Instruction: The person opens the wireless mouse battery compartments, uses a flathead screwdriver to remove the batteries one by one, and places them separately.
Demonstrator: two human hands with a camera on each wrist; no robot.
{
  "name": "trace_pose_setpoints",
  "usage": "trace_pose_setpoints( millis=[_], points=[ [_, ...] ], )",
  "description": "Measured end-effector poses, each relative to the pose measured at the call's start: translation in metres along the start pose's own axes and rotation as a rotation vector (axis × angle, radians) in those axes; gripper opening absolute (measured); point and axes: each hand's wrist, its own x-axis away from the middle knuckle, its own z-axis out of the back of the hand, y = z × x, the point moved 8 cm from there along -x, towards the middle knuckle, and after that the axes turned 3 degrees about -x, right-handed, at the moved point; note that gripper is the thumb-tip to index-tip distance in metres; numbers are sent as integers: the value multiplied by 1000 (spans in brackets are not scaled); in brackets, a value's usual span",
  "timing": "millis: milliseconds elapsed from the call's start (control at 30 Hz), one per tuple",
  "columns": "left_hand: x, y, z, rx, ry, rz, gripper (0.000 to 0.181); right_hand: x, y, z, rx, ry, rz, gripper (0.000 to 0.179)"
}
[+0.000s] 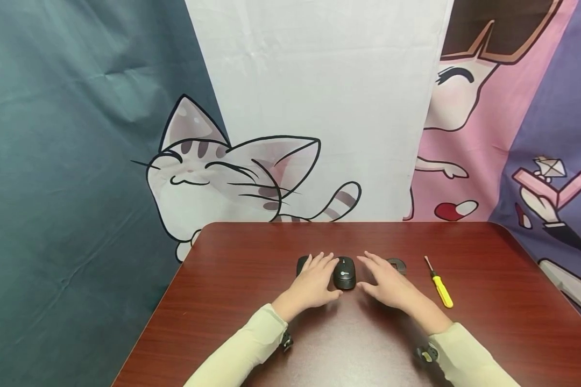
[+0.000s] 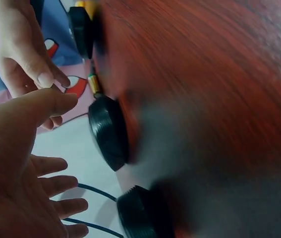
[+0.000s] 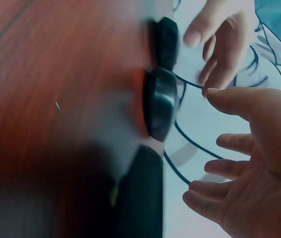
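Observation:
A black computer mouse (image 1: 345,273) sits on the table between the two hands. My left hand (image 1: 312,282) is just left of it, fingers spread and extended; in the left wrist view the palm of that left hand (image 2: 16,183) holds nothing. Partly hidden behind its fingers is a second black object (image 1: 301,263), its kind unclear. To the mouse's right hovers my right hand (image 1: 387,285), fingers loosely extended, and the right wrist view shows that right hand (image 3: 254,158) holding nothing. Beyond it lies a dark grey object (image 1: 398,264), partly covered by the hand.
A screwdriver (image 1: 441,290) with a yellow handle lies right of the right hand, its tip pointing away. All of these are on a reddish-brown wooden table (image 1: 213,322). Behind its far edge hangs a printed cloth backdrop (image 1: 319,80) with a cartoon cat.

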Motion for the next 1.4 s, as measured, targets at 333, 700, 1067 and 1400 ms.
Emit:
trace_pose_setpoints(
  millis=[333,700,1067,1400],
  points=[
    [-10,-6,-16,-18,-37,8,83,-10,3,-30,83,-39,1,67],
    [-19,-4,-24,-23,-72,33,84,-16,2,-45,111,-84,-1,70],
    [-22,-4,-33,-3,-106,53,84,-20,0,-51,119,-105,24,66],
    [-23,-3,-33,-9,-89,60,79,-22,-2,-48,137,-101,27,66]
  ],
)
